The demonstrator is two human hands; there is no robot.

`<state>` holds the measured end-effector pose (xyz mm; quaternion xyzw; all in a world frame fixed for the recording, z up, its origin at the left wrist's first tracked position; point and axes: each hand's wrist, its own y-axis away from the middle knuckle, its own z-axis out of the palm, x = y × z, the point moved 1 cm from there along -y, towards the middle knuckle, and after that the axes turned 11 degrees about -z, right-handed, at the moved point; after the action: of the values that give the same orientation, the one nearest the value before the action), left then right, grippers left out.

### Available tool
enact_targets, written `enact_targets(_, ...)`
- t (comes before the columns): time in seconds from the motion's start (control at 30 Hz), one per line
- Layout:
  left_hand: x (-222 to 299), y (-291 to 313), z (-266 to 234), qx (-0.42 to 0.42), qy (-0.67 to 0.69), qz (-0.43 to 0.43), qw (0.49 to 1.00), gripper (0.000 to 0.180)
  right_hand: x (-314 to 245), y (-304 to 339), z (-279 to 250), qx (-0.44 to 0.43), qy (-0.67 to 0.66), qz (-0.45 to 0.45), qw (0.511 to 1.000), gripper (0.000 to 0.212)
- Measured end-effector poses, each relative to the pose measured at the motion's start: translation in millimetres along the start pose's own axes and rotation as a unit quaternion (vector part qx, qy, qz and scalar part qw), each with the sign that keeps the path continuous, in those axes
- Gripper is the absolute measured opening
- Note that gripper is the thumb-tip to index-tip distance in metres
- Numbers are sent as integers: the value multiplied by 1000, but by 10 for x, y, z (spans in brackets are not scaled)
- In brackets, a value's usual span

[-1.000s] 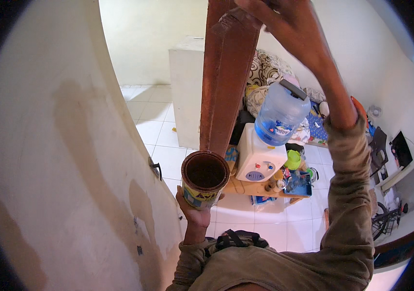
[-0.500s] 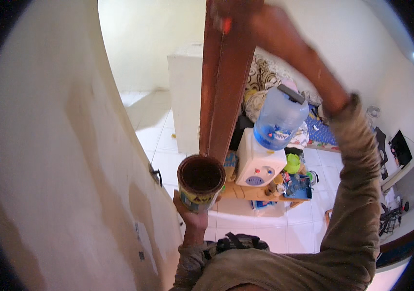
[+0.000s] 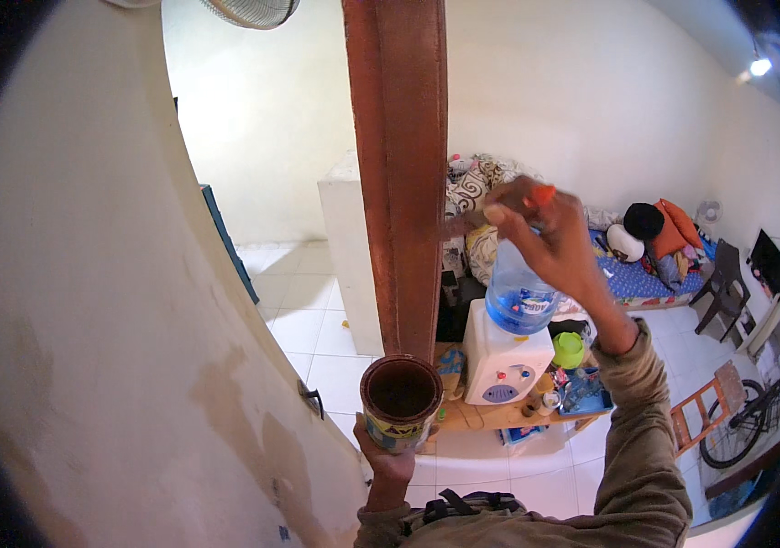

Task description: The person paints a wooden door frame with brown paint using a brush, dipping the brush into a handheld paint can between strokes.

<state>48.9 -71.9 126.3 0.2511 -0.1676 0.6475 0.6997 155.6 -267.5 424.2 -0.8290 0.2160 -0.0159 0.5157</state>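
My left hand [image 3: 384,464] grips a paint can [image 3: 399,431] from below and the side. Brown paint coats its rim, and the inside is dark. Rising behind the can is a reddish-brown wooden post [image 3: 401,173], a door frame by its look. To the right of it, my right hand [image 3: 554,242] is closed around a paintbrush whose orange handle [image 3: 540,195] sticks out over the fingers. The brush's dark end points left at the post's right edge; it is blurred, so I cannot tell whether it touches.
A white water dispenser [image 3: 505,352] with a blue bottle [image 3: 519,297] stands on a low wooden bench [image 3: 476,418] beyond my arms. On the left runs a stained pale wall-like surface [image 3: 162,320] with a dark handle [image 3: 313,398]. Farther right are a bed [image 3: 645,281], a chair [image 3: 726,279] and a bicycle [image 3: 746,425].
My right hand with the brush has come down from high on the post to its right side. The view has shifted, and the can appears lower and slightly farther right.
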Motion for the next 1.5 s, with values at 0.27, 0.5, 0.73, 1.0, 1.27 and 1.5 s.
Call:
enact_targets(0.27,-158,-150,-103,24,31,1,999,70,324,-1312,-361,18,196,-215,957,14)
enact_targets(0.5,-92,-115,5,-38,60,-3,998,68,333,-1273,-346,89,320,-445,831,20)
enact_targets(0.73,40,-45,-23,-54,82,-10,995,57,234,-189,270,-102,242,-316,912,18)
enact_targets(1.0,51,-27,39,-113,94,-7,989,56,239,-1314,-274,69,149,-222,961,14)
enact_targets(1.27,80,-72,34,-16,24,1,1000,75,302,-765,237,-89,336,-415,841,17)
enact_targets(1.5,78,-103,-41,-33,74,28,996,64,-45,-728,225,-122,147,-258,947,17)
